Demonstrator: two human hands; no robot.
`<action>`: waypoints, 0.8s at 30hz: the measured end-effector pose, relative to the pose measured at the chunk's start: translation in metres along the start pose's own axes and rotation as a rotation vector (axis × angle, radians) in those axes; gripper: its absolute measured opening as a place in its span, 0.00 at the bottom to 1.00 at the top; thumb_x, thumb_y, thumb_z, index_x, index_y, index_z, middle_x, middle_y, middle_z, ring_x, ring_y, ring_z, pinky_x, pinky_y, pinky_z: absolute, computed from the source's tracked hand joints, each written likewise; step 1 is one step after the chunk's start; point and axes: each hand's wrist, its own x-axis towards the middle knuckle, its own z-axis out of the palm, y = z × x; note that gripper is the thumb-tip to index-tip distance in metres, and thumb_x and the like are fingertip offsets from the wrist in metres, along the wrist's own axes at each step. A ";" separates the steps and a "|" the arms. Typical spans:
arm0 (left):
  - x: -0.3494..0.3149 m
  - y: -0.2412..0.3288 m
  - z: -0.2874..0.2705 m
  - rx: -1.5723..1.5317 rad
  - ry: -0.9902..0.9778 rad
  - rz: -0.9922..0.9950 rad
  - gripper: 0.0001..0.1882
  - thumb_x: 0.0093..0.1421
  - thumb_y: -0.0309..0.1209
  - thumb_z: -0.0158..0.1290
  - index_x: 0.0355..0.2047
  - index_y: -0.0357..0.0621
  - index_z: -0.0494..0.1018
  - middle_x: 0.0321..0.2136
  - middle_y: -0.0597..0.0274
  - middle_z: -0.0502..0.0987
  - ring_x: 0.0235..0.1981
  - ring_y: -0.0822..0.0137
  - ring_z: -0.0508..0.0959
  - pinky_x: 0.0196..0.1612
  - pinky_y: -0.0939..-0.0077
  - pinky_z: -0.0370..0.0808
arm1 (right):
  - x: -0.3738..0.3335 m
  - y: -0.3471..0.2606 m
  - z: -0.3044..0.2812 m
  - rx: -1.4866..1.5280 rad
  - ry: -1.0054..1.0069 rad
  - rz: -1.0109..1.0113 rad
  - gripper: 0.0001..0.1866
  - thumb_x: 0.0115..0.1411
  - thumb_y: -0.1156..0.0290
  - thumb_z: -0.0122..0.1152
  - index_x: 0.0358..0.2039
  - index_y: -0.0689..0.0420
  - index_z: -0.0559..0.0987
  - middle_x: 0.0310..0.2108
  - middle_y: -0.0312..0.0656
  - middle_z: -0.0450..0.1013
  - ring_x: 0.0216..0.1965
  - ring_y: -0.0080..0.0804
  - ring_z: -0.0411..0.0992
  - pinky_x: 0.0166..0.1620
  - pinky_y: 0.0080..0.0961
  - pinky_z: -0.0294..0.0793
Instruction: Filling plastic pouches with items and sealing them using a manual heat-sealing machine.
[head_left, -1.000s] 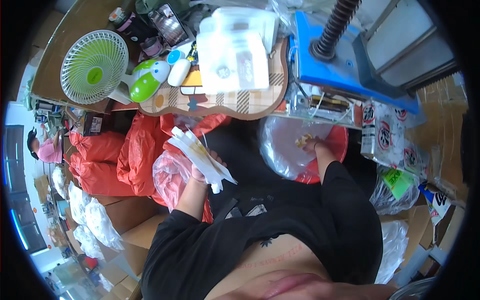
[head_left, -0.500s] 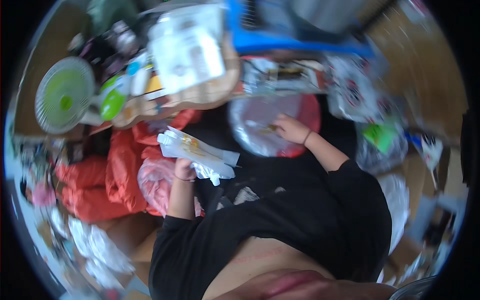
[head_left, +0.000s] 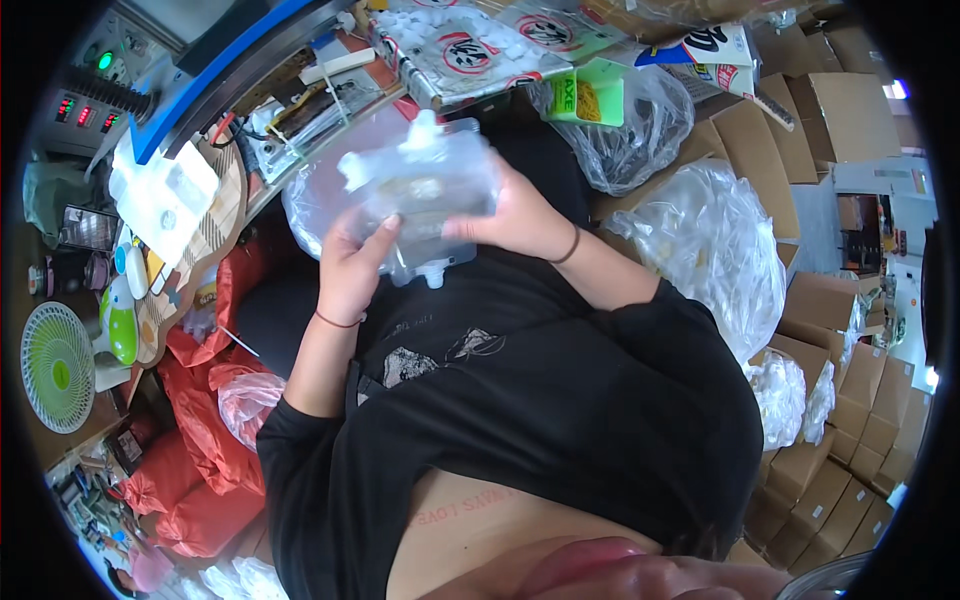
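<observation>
In front of my chest I hold a small stack of clear, flat plastic pouches with white spouts (head_left: 425, 180), slightly blurred by motion. My left hand (head_left: 350, 258) grips the stack's near left edge, its thumb lying on top. On the opposite side, my right hand (head_left: 520, 215) is closed around the right edge, thumb across the upper face. Both hands' other fingers are largely hidden beneath the pouches. Just beyond them is a round tub lined with clear plastic film (head_left: 305, 205), partly covered by the pouches.
A green open box with yellow contents (head_left: 603, 92) and a clear plastic bag (head_left: 640, 135) lie ahead right. Red bags (head_left: 205, 505), a small fan (head_left: 60, 368) and a machine with a blue edge (head_left: 235, 75) are leftward. Cardboard boxes (head_left: 850, 420) are stacked at right.
My right hand has come out of the tub and taken hold of the pouches, which my left hand was holding alone. The view has swung to the right.
</observation>
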 end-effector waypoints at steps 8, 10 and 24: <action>-0.002 -0.012 0.024 0.004 -0.246 0.054 0.21 0.63 0.26 0.56 0.55 0.35 0.68 0.46 0.60 0.76 0.45 0.71 0.76 0.52 0.75 0.72 | -0.065 -0.051 -0.142 -0.200 -0.105 0.449 0.29 0.55 0.77 0.65 0.58 0.60 0.70 0.49 0.36 0.73 0.51 0.25 0.70 0.55 0.28 0.70; 0.000 -0.017 -0.003 0.083 -0.339 -0.091 0.22 0.64 0.31 0.56 0.56 0.36 0.67 0.46 0.58 0.75 0.45 0.68 0.76 0.51 0.74 0.72 | -0.092 -0.065 -0.190 -0.134 -0.048 0.583 0.28 0.55 0.76 0.64 0.57 0.61 0.70 0.50 0.37 0.73 0.50 0.26 0.70 0.55 0.29 0.70; -0.022 -0.069 -0.069 0.296 -0.019 -0.299 0.20 0.67 0.35 0.53 0.55 0.37 0.68 0.41 0.62 0.76 0.42 0.72 0.76 0.49 0.77 0.71 | -0.053 0.105 -0.445 -0.978 0.110 0.995 0.20 0.60 0.72 0.58 0.53 0.62 0.75 0.50 0.46 0.75 0.46 0.38 0.77 0.52 0.37 0.74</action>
